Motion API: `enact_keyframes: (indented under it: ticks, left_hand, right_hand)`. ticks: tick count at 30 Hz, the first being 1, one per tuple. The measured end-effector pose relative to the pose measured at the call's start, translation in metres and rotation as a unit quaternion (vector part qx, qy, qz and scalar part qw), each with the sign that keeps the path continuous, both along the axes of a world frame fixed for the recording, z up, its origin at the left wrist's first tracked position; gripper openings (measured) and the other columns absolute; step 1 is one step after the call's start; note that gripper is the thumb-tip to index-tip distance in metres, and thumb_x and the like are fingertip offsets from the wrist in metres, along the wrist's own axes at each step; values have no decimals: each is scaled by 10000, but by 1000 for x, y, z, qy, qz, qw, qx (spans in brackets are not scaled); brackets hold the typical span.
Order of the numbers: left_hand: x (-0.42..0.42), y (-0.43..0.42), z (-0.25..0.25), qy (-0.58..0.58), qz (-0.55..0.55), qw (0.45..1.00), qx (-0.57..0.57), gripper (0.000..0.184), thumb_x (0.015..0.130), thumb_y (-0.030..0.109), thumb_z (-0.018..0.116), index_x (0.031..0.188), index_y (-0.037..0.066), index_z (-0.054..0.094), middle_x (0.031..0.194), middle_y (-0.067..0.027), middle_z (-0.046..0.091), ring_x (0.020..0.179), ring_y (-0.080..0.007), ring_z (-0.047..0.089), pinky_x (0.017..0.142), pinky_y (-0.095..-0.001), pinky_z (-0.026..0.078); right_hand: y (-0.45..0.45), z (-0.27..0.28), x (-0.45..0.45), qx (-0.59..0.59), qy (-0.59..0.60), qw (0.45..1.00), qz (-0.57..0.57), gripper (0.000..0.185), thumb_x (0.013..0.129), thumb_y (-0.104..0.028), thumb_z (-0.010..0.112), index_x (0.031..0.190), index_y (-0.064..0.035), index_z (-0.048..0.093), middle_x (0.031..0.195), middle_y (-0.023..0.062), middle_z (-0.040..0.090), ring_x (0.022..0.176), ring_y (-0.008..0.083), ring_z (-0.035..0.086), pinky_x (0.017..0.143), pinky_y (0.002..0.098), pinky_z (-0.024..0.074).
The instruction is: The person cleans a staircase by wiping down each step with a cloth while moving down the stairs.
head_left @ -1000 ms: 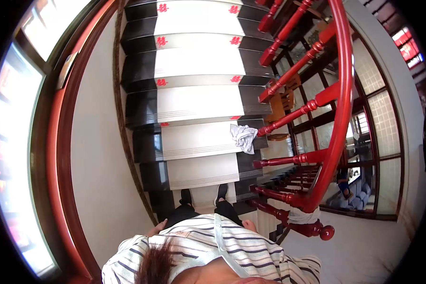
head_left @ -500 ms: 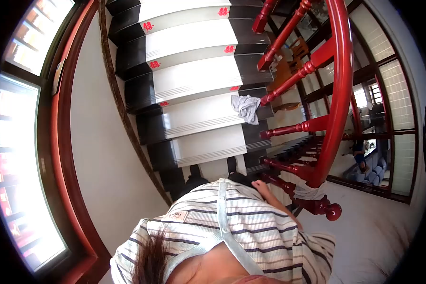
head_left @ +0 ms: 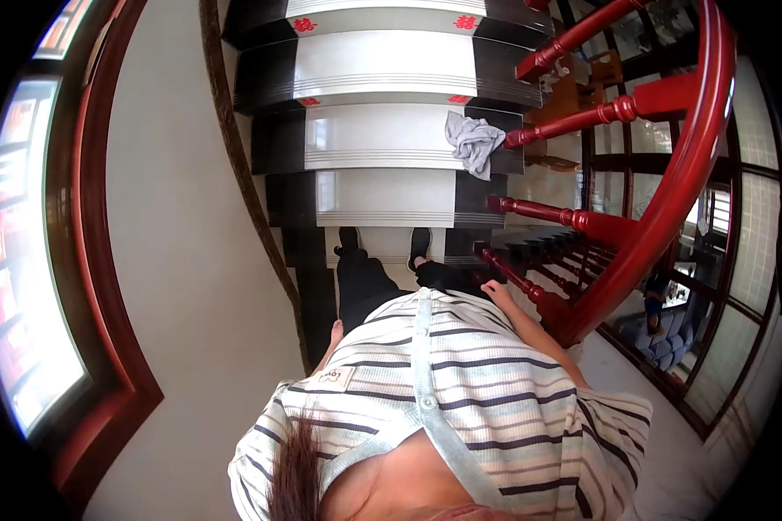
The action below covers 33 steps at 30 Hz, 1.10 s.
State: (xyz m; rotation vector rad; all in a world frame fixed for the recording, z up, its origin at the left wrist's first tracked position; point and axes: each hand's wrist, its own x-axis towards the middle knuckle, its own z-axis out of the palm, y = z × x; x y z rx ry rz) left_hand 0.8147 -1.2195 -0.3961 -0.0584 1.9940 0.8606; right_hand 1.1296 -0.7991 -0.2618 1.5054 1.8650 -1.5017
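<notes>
My right hand [head_left: 496,293] hangs beside my hip, next to the lower end of the red banister. Its fingers look loosely relaxed and nothing shows in them. At my other side only a small part of my left hand [head_left: 336,330] is in view, near the wall; its fingers are mostly hidden by my body. A crumpled grey cloth [head_left: 475,144] lies on a stair step ahead, at the right end by a baluster. Neither hand touches it.
Black-and-white stairs [head_left: 382,136] rise ahead, with red paper characters [head_left: 465,22] on the risers. A curved red handrail [head_left: 712,113] runs along the right. On the left are a white wall [head_left: 169,200] and a bright window [head_left: 26,252]. My shoes [head_left: 420,246] stand below the steps.
My view has shifted, so the steps and cloth appear higher and the handrail farther right. My left hand has come into view. The cloth stays on its step.
</notes>
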Motion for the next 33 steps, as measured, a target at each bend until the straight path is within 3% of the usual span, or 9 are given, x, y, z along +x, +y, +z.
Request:
enact_keyframes:
  ticks: [7,9,12,16,21,22,26,28,33]
  left_hand:
    - [28,-44,11,77,-44,995,-47,277,956,239,490,952,-25,575,799,-119,622,786,-174,589,712,-320,460]
    - [13,-21,94,42,16,999,-28,252,957,217,489,924,-24,554,776,-113,618,772,-201,595,700,-339,457]
    - [-26,67,212,123,-167,975,-74,203,943,223,488,970,27,535,835,-201,614,790,-378,595,704,-414,468]
    - [-50,125,202,91,-380,921,-14,220,906,236,504,1020,52,543,910,-223,612,870,-414,583,750,-473,465]
    - [-68,119,105,127,-442,882,103,361,893,377,529,1031,46,568,1060,-230,603,988,-391,576,829,-447,456]
    - [-68,146,128,-33,-318,946,-47,567,834,531,565,1053,8,545,1097,-235,595,1010,-369,585,864,-426,458]
    - [-77,174,134,-4,-439,878,-188,849,708,647,636,1201,-20,458,1155,-241,589,1106,-338,566,936,-390,446]
    - [-84,185,131,-37,-523,832,-180,639,767,483,630,1205,25,549,1209,-196,576,1107,-329,567,929,-396,457]
    - [-79,188,126,-60,-433,898,59,356,819,150,568,1154,30,595,1075,-152,652,979,-260,620,900,-347,458]
  right_hand:
    - [13,-5,-6,5,5,999,38,344,871,-380,574,984,-56,602,935,174,635,898,320,609,788,372,463]
    - [16,-6,-5,0,18,999,43,339,870,-376,576,975,-55,605,928,171,636,894,318,610,785,371,464]
    - [14,0,-9,-6,17,999,37,322,862,-360,585,956,-53,611,910,165,641,882,311,616,779,372,468]
    - [3,-6,-15,6,16,999,41,296,856,-332,595,964,-58,615,912,165,642,873,306,619,777,374,469]
    - [-30,-18,-3,30,17,999,-1,291,863,-334,589,946,-57,620,901,171,642,851,315,613,767,384,469]
    - [-36,-24,-3,37,12,999,3,288,867,-334,588,943,-58,618,896,171,641,844,316,612,762,387,470]
    - [-50,-7,-20,52,27,998,-15,244,876,-261,606,898,-18,615,848,150,632,792,257,609,746,346,477]
    - [-57,-15,-18,59,32,998,-4,250,873,-264,611,899,-15,615,844,163,631,779,265,610,733,356,478]
    - [-58,-2,-27,30,-5,1000,-1,295,871,-299,598,953,-16,603,889,183,629,828,307,607,747,374,470]
